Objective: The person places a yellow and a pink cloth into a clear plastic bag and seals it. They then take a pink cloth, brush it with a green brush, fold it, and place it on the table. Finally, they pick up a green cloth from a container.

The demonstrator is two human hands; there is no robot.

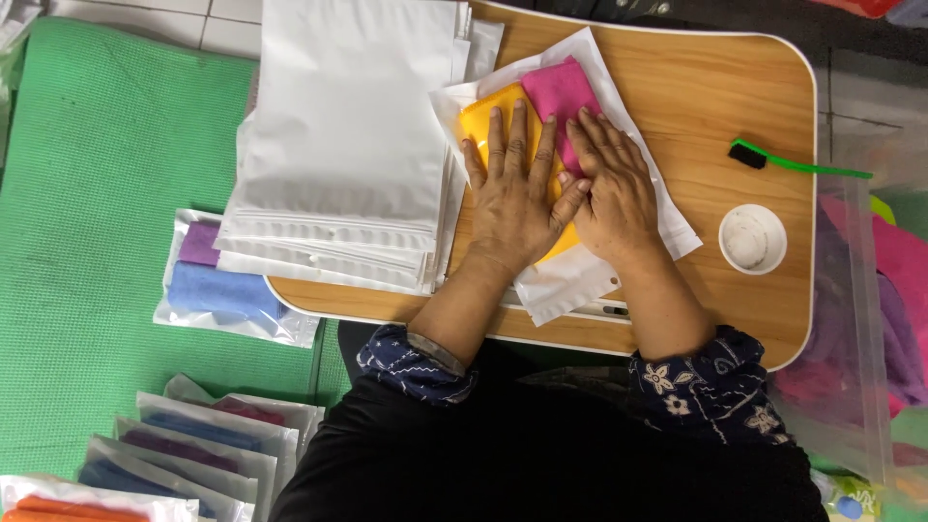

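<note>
Both my hands lie flat on a clear-fronted white pouch (pixel 565 280) on a small wooden lap table (pixel 715 87). Inside the pouch are a yellow cloth (pixel 483 116) and a pink cloth (pixel 561 89). My left hand (pixel 512 184) presses on the yellow cloth, fingers spread. My right hand (pixel 609 184) rests beside it, its fingers on the pink cloth's lower edge. The thumbs overlap in the middle.
A thick stack of empty white pouches (pixel 348 145) covers the table's left side. A green-handled brush (pixel 793 162) and a small white round dish (pixel 752 238) sit at the right. Filled pouches (pixel 217 280) lie on the green mat (pixel 87 242); a clear bin of cloths (pixel 870 309) stands right.
</note>
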